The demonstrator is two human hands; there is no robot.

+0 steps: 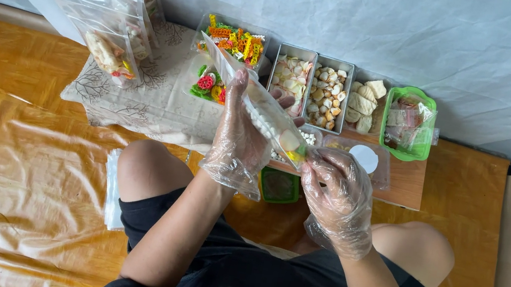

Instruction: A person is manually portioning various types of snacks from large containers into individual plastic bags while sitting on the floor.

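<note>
My left hand (pixel 240 134), in a loose clear plastic glove, holds a long clear bag (pixel 261 107) partly filled with pale and yellow snack pieces, tilted from upper left to lower right. My right hand (pixel 336 194), also gloved, pinches the bag's lower end near the yellow pieces. Just beyond the hands, several trays sit in a row: colourful crackers (pixel 234 41), pale chips (pixel 291 77), small round pieces (pixel 328 93) and beige puffs (pixel 363 102).
A green basket (pixel 425 126) with wrapped items stands at the row's right end. Filled clear bags (pixel 114 46) lie piled on a patterned cushion (pixel 153 100) at left. A small green tub (pixel 279 187) sits between my knees. A plastic sheet covers the wooden floor.
</note>
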